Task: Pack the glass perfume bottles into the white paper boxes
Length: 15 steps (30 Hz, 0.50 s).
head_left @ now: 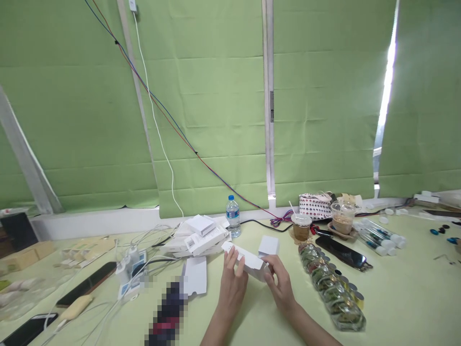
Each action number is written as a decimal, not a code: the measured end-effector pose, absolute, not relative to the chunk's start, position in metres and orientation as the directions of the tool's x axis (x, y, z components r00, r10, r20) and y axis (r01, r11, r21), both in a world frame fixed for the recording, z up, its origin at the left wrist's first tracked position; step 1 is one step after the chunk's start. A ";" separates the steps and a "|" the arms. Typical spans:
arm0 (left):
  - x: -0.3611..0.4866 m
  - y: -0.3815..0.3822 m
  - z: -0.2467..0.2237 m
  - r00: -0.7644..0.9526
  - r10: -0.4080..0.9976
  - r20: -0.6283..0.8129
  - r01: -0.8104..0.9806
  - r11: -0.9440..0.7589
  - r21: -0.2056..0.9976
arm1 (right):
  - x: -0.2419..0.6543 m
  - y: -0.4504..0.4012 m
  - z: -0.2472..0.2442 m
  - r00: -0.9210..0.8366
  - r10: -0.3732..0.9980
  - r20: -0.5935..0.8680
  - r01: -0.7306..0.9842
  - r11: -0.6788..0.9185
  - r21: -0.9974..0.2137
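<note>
A long white box [248, 259] is held between my two hands above the pale green table. My left hand [233, 278] grips its left part, with fingers over the top face. At the right end, the fingers and thumb of my right hand [280, 283] hold the box by its end flaps. Just behind it lies a small white box [268, 245]. Left of my hands, a flat white carton piece [195, 276] rests on the table. A pile of white boxes [207, 235] is behind that piece. What the held box contains is hidden.
A water bottle [233, 217] stands behind the hands. To the right are iced drink cups [301, 228], a black phone [342, 252] and a row of wrapped green packs [329, 288]. Cables, a power strip [133, 278] and phones lie left. A blurred dark patch is at front left.
</note>
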<state>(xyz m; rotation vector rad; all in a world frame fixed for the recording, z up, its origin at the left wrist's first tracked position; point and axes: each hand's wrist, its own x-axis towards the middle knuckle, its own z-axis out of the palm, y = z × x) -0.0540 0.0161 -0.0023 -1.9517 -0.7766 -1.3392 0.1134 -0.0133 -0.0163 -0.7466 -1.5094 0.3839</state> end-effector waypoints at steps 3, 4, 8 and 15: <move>-0.054 0.013 -0.001 0.336 0.168 0.927 0.737 -0.660 -0.147 | 0.110 -0.013 -0.019 0.132 0.707 0.695 0.210 0.666 -0.716; -0.054 0.012 -0.001 0.354 0.182 0.917 0.722 -0.676 -0.144 | 0.109 -0.013 -0.018 0.162 0.732 0.661 0.189 0.635 -0.749; -0.050 0.006 -0.002 0.410 0.204 0.889 0.656 -0.743 -0.132 | 0.108 -0.015 -0.009 0.242 0.815 0.526 0.103 0.517 -0.849; -0.049 0.009 -0.005 0.444 0.255 0.859 0.630 -0.771 -0.096 | 0.110 -0.017 0.005 0.286 0.834 0.471 0.026 0.484 -0.874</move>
